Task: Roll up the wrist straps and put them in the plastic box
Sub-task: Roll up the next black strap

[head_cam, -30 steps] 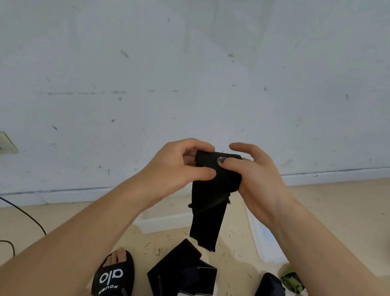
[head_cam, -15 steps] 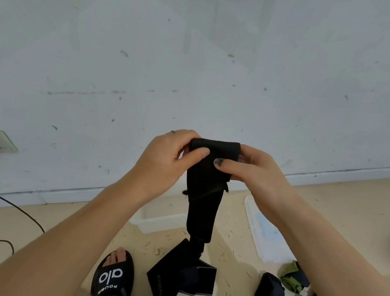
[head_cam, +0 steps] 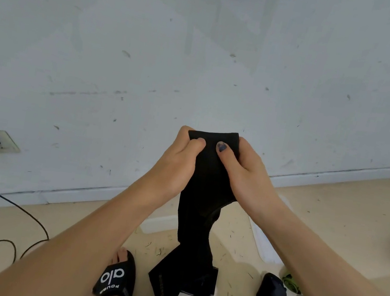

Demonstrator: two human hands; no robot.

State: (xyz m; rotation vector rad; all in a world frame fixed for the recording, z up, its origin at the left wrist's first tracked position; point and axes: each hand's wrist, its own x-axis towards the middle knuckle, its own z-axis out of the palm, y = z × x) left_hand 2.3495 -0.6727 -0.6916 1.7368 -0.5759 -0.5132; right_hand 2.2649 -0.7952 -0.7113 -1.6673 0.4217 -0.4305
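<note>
Both hands, left hand (head_cam: 174, 159) and right hand (head_cam: 243, 174), pinch the black wrist strap (head_cam: 202, 200) at its top edge; its long axis hangs straight down.

A single view, worn on the person's head, looks forward and down from close above the forearms — both reach out from the near edge to the middle of the frame. It faces a white wall (head_cam: 203, 59) that fills the far upper half, while the beige floor (head_cam: 331, 222) runs across the near lower part. Wide-angle bending curves the skirting line — no second view shares the scene.
</note>
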